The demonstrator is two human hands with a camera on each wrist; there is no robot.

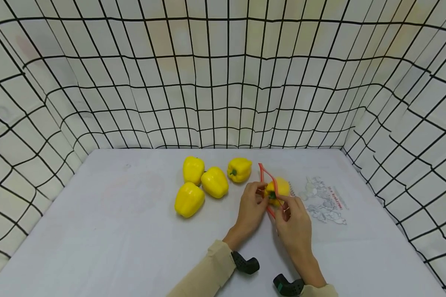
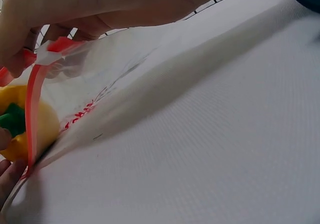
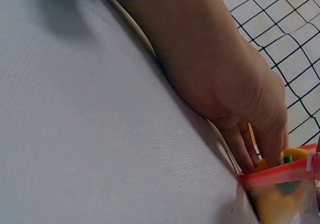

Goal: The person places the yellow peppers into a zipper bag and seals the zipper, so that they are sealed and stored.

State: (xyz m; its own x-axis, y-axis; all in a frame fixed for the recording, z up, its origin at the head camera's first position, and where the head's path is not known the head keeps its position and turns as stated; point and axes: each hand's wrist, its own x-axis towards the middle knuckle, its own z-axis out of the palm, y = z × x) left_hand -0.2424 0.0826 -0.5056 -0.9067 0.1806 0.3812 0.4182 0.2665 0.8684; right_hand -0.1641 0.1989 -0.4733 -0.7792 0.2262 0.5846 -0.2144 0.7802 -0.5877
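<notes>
A clear zip bag (image 1: 321, 202) with a red rim, a printed drawing and red lettering lies at the right of the table. In its mouth sits a yellow bell pepper (image 1: 282, 186), green stem facing me. My left hand (image 1: 250, 208) is at the pepper's near left end, fingers curled against it inside the rim. In the right wrist view the left hand (image 3: 225, 83) reaches down to the pepper (image 3: 277, 204). The red rim (image 2: 33, 108) stands upright, with my right hand (image 1: 294, 222) pinching it near a white slider (image 2: 47, 56). The right fingertips are partly hidden.
Several more yellow peppers stand left of the hands: a near one (image 1: 189, 200), a middle one (image 1: 214, 182), a back one (image 1: 193, 170) and one beside the bag (image 1: 239, 170). Black netting (image 1: 228, 86) over white cloth surrounds the white table (image 1: 115, 231).
</notes>
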